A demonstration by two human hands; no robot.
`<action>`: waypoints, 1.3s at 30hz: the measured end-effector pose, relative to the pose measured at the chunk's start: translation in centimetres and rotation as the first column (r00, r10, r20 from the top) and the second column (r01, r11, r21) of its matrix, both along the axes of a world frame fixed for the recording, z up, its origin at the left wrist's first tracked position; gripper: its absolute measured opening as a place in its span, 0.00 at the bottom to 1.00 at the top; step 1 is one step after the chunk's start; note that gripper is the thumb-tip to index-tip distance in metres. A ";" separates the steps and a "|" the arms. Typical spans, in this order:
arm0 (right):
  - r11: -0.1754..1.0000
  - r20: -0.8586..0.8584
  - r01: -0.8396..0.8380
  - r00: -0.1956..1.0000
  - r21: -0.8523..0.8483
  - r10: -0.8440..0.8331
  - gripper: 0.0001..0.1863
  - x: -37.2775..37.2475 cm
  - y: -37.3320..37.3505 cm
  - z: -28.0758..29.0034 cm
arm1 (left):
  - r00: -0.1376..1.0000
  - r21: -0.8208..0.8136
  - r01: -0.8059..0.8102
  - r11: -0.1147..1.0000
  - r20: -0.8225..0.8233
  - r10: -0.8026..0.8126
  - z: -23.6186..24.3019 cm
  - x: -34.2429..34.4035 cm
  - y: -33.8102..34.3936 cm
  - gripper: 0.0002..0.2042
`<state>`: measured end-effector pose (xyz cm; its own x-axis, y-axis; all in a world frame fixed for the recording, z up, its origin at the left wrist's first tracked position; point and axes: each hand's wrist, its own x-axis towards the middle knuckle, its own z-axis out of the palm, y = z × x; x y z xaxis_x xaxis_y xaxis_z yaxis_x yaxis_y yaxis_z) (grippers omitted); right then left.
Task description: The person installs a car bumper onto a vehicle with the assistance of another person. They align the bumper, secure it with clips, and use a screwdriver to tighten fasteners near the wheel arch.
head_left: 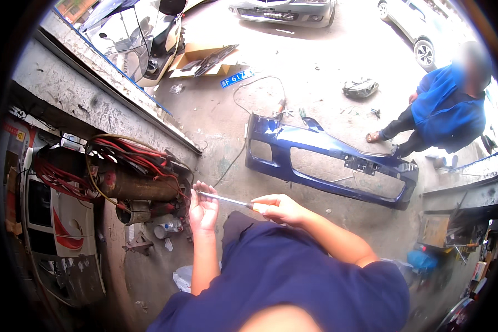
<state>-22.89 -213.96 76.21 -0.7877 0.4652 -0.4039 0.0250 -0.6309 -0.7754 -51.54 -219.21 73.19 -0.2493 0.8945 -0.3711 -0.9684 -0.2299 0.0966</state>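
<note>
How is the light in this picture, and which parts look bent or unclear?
Head view: daylight falls evenly on the concrete floor; the right edge is washed out; the fisheye bends the wall ledge and blue bumper; the rim is black; the right hand and screwdriver look sharp.

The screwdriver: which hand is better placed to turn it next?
Probably the right hand: it grips the handle of the screwdriver. The left hand is open and only steadies the shaft near the tip.

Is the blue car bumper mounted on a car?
No, the blue bumper lies loose on the concrete floor, attached to no car.
</note>
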 end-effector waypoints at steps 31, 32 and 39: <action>0.771 0.260 0.524 0.737 0.362 -0.624 0.14 -29.5 21.0 -0.6 | 0.966 -0.339 0.239 0.910 -0.012 -0.258 -3.1 -28.1 31.1 0.11; 0.728 0.148 0.553 0.747 0.404 -0.649 0.14 -29.7 21.8 -1.5 | 0.958 -0.322 0.256 0.911 -0.042 -0.284 -3.0 -28.7 32.7 0.10; 0.721 0.254 0.656 0.675 0.222 -0.692 0.13 -28.0 29.0 -5.1 | 0.928 -0.400 0.242 0.884 -0.172 -0.332 -1.9 -26.4 40.3 0.09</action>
<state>-50.92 -184.99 71.14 -0.0905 0.8741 -0.4773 -0.1356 -0.4856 -0.8636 -77.91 -178.86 71.28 -0.1204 0.7509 -0.6493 -0.9264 0.1501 0.3453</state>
